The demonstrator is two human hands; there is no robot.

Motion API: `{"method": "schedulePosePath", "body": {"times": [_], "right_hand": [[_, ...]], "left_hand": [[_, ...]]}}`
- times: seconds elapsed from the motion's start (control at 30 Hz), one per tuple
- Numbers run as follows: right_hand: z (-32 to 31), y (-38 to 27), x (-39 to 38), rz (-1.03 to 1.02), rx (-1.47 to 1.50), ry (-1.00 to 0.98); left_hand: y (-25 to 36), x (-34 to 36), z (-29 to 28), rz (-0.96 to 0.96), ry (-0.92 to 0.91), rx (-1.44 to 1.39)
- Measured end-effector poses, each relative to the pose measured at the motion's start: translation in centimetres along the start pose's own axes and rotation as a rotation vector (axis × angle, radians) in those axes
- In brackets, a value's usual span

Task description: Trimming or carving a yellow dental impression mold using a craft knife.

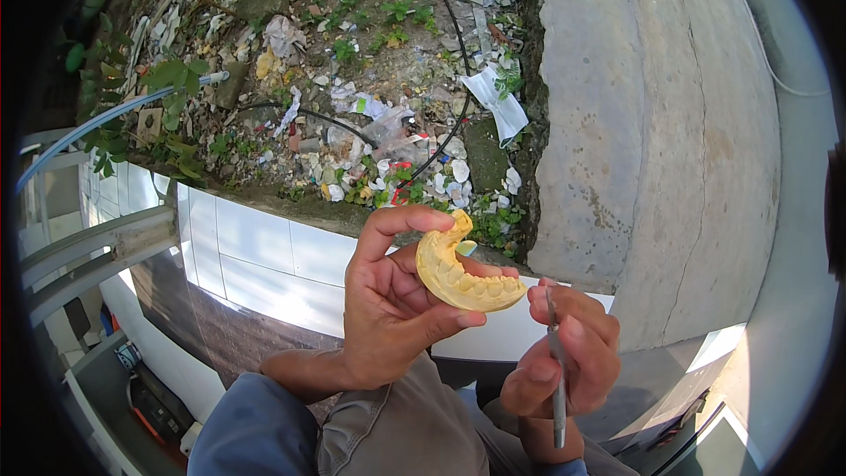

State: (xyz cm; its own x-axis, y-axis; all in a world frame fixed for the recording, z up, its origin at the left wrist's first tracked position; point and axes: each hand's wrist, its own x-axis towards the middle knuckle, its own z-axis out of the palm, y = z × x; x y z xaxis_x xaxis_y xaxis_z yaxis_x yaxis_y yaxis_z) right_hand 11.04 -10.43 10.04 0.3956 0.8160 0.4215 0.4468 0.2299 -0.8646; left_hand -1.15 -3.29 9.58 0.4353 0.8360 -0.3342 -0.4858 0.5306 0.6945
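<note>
no text, label, number or sign can be read. on the cast (449,282) and the tool (558,353) no lettering can be made out; any print on the litter (368,106) or the dark case (159,407) is too small or blurred to tell.

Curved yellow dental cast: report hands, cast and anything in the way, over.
Left hand gripping curved yellow dental cast, tooth row visible. Right hand holding slim grey metal tool. Right fingertips between cast and tool; contact with cast unclear.
</note>
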Motion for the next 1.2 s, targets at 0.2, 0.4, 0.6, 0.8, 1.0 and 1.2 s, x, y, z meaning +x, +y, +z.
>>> {"method": "schedulePosePath", "body": {"times": [0.2,0.4,0.6,0.8,1.0,1.2], "right_hand": [[-0.9,1.6,-1.3,0.05,0.088,0.081],[-0.7,8.5,-6.6,0.533,-0.228,-0.1],[-0.1,15.3,-14.2,0.424,-0.46,-0.437],[-0.7,15.1,-15.6,0.29,-0.504,-0.564],[-1.8,9.9,-10.7,0.425,-0.231,-0.61],[-2.2,6.2,-4.1,0.347,-0.032,-0.158]], "left_hand": [[-0.2,0.2,-0.5,-0.055,-0.016,-0.033],[-0.3,0.3,-1.0,-0.132,-0.027,-0.114],[-1.0,0.7,-1.1,-0.082,-0.128,-0.008],[-0.5,0.7,-1.2,-0.162,-0.079,-0.04],[-0.5,0.7,-1.1,-0.188,-0.066,-0.124],[-0.4,0.6,-0.9,-0.185,-0.063,-0.09]]}}
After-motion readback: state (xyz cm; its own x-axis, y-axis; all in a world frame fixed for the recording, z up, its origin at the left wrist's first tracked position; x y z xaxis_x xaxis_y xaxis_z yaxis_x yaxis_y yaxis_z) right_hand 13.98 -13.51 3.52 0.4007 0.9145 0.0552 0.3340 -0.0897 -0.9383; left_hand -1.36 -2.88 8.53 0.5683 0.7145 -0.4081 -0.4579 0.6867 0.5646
